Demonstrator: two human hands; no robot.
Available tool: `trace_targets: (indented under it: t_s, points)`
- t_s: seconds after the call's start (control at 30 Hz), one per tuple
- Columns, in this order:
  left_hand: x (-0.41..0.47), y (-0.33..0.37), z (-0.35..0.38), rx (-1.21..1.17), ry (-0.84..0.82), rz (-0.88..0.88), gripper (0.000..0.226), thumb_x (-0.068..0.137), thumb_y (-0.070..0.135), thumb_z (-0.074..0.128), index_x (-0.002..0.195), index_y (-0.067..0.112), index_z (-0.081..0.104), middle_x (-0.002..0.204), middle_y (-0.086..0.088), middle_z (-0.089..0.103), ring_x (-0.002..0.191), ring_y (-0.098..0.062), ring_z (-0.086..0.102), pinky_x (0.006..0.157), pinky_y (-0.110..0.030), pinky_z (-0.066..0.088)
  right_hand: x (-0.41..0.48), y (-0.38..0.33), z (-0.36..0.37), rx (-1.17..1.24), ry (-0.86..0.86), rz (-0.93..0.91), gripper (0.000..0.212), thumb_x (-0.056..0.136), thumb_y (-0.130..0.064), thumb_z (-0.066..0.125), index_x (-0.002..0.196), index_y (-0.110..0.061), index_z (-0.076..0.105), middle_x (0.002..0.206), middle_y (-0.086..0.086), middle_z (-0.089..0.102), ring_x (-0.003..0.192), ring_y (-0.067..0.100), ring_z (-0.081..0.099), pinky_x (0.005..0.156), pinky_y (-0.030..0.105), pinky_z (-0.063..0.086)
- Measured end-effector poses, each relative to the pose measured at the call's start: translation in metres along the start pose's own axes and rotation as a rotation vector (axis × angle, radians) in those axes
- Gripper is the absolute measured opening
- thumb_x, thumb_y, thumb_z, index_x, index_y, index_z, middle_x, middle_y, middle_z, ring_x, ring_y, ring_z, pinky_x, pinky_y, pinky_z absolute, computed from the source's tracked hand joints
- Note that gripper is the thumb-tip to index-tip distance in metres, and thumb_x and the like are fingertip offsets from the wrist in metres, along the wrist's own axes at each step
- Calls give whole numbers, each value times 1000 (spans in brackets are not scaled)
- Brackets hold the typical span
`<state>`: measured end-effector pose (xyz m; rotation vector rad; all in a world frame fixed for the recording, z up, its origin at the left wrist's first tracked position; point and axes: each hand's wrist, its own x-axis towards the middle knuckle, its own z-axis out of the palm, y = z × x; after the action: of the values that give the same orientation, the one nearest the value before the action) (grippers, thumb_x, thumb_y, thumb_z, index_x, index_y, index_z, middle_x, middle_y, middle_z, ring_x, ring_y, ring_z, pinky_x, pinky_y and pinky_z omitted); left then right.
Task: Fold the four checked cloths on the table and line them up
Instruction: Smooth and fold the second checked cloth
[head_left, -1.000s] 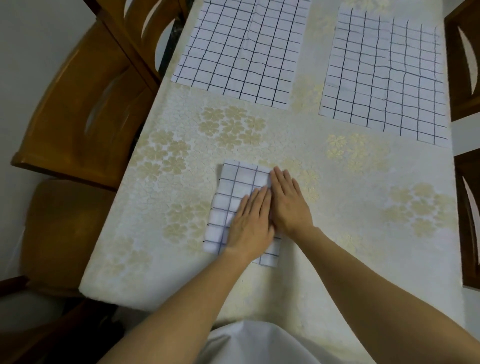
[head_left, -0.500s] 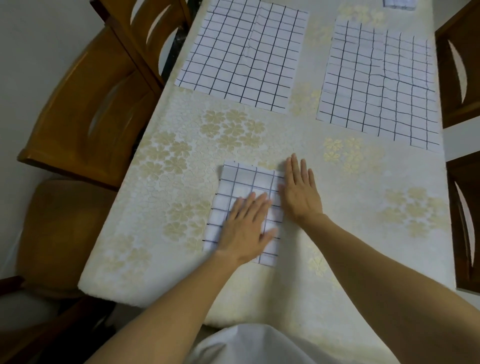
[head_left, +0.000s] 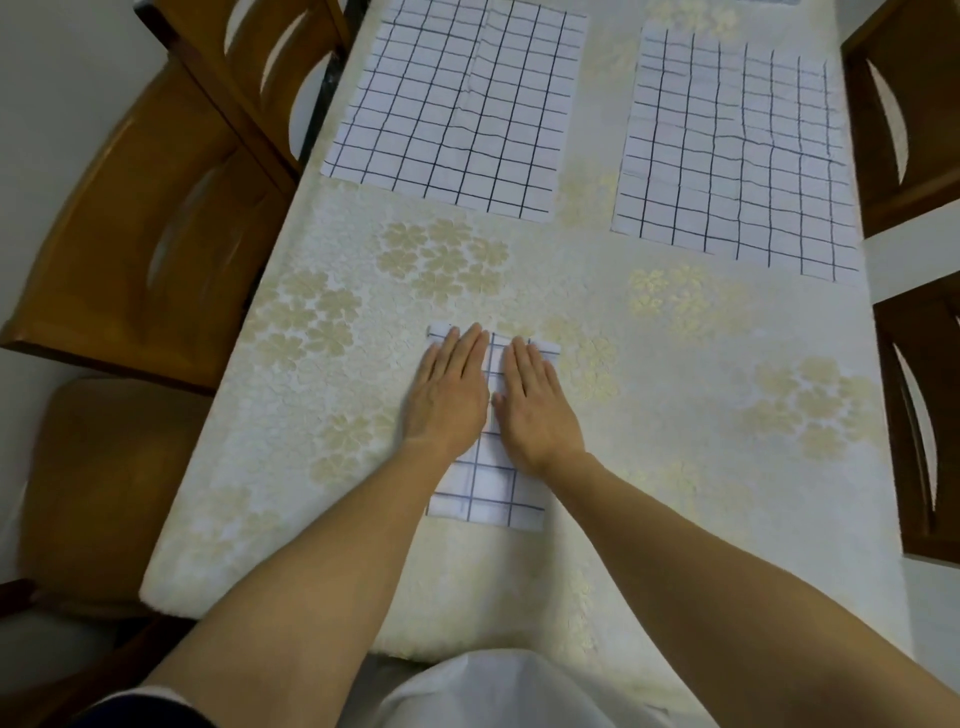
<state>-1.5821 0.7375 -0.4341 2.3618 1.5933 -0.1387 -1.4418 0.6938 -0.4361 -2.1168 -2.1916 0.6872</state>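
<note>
A folded white cloth with dark checks (head_left: 488, 493) lies near the front middle of the table. My left hand (head_left: 451, 391) and my right hand (head_left: 535, 402) both press flat on its far half, side by side, fingers straight. Two unfolded checked cloths lie spread flat farther back, one at the far left (head_left: 457, 104) and one at the far right (head_left: 732, 150). A sliver of another cloth (head_left: 768, 2) shows at the top edge.
The table (head_left: 701, 441) wears a cream cloth with gold flower patterns. Wooden chairs stand along the left side (head_left: 140, 234) and the right side (head_left: 914, 130). A padded seat (head_left: 98, 483) sits at the near left.
My left hand slid forward up the folded cloth and my right hand came back onto it, so both now lie side by side on its far half.
</note>
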Motion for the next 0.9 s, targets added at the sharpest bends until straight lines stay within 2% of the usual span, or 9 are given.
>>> trace_targets:
  t_s: [0.13, 0.27, 0.33, 0.4, 0.53, 0.63, 0.73, 0.83, 0.9]
  points:
    - [1, -9, 2, 19, 55, -25, 63, 106, 46, 11, 162, 26, -10, 170, 6, -13, 157, -20, -12, 127, -45, -1, -4, 14, -1, -83, 12, 34, 77, 104, -60, 7, 158, -9, -12, 165, 5, -20, 152, 18, -20, 124, 34, -11]
    - [6, -23, 0, 67, 21, -52, 72, 101, 63, 6, 161, 28, -14, 168, 2, -21, 156, -23, -16, 126, -48, -3, -4, 25, -7, -121, 4, 12, 79, 101, -65, 3, 158, -13, -15, 166, 2, -21, 152, 16, -21, 125, 37, -9]
    - [5, -26, -2, 57, 48, -76, 76, 102, 65, 9, 161, 24, -14, 168, -2, -22, 156, -26, -18, 126, -49, -4, -3, 29, -11, -119, -10, 11, 77, 102, -63, 6, 158, -14, -14, 166, 2, -21, 152, 16, -22, 125, 36, -10]
    - [0, -22, -7, 74, 100, -38, 75, 105, 58, 18, 162, 18, -9, 169, -5, -20, 156, -28, -15, 127, -50, -2, -4, 31, -15, -85, 15, 3, 72, 105, -55, 11, 159, -13, -9, 166, 2, -17, 153, 17, -18, 125, 36, -9]
    - [-27, 17, -9, 79, 168, 115, 70, 106, 38, 29, 162, 7, 1, 170, -9, -7, 157, -29, -9, 127, -49, 4, -5, 24, -20, 3, 141, -114, 56, 109, -27, 20, 160, -7, 11, 168, 9, 7, 155, 23, 1, 127, 39, 3]
    - [-61, 54, 20, 33, 125, 98, 72, 105, 39, 30, 162, 5, 2, 170, -11, -4, 157, -27, -5, 127, -48, 6, -5, 30, -15, -33, 68, -213, 60, 104, -30, 23, 157, -1, 20, 165, 15, 17, 154, 30, 10, 125, 48, 14]
    - [-80, 62, 42, 10, 56, 21, 77, 105, 56, 26, 163, 10, 4, 170, -8, -2, 158, -24, -2, 127, -49, 8, -1, 45, -15, -86, 7, -171, 62, 106, -40, 14, 161, -11, 8, 169, 3, 3, 155, 23, -2, 126, 46, 6]
    - [-81, 58, 41, 59, -12, 24, 91, 97, 73, 12, 162, 13, -9, 170, -6, -12, 157, -24, -11, 126, -52, 0, 4, 53, -18, -191, -23, -98, 64, 106, -51, 5, 160, -21, -12, 167, -6, -17, 153, 19, -19, 125, 46, -9]
    - [-81, 58, 37, 78, -48, 46, 96, 93, 80, 9, 161, 16, -14, 169, -6, -18, 156, -26, -18, 125, -55, -3, 8, 57, -21, -230, -41, -84, 67, 103, -56, 1, 158, -23, -18, 165, -7, -23, 152, 18, -24, 124, 47, -11]
